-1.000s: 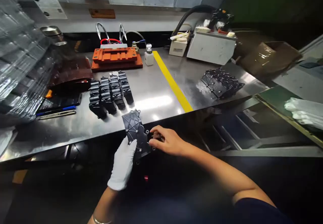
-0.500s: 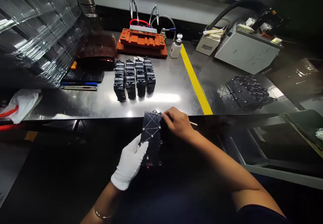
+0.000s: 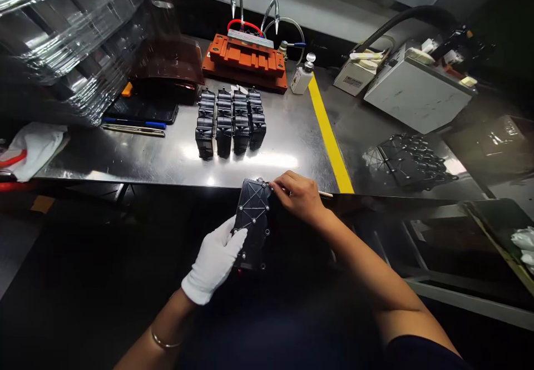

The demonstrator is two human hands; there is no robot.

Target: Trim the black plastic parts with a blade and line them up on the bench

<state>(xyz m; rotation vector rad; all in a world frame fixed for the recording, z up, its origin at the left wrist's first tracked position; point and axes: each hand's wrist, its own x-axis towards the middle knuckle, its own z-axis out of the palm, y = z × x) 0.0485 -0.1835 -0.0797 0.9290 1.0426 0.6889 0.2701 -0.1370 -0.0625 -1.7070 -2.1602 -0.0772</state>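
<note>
A flat black plastic housing (image 3: 255, 236) with ribs in an X pattern and several small bosses is held up just in front of the bench edge. My left hand (image 3: 217, 253), in a white glove, is closed around its left side with the thumb over the face. My bare right hand (image 3: 298, 192) pinches a thin tool, its dark tip at the housing's upper right corner. A pale stick-like end (image 3: 326, 194) shows behind that hand; most of the tool is hidden by the fingers.
Several black housings (image 3: 231, 122) stand in rows on the metal bench. Behind them are an orange fixture (image 3: 246, 61) and a white bottle (image 3: 302, 78). Yellow tape (image 3: 331, 136) runs to the front edge. More black parts (image 3: 406, 158) lie right; clear trays (image 3: 70, 36) are stacked left.
The camera view has shifted slightly, so the bench things appear a little further right. Both hands keep their grip, with the tool tip still at the housing's upper right corner.
</note>
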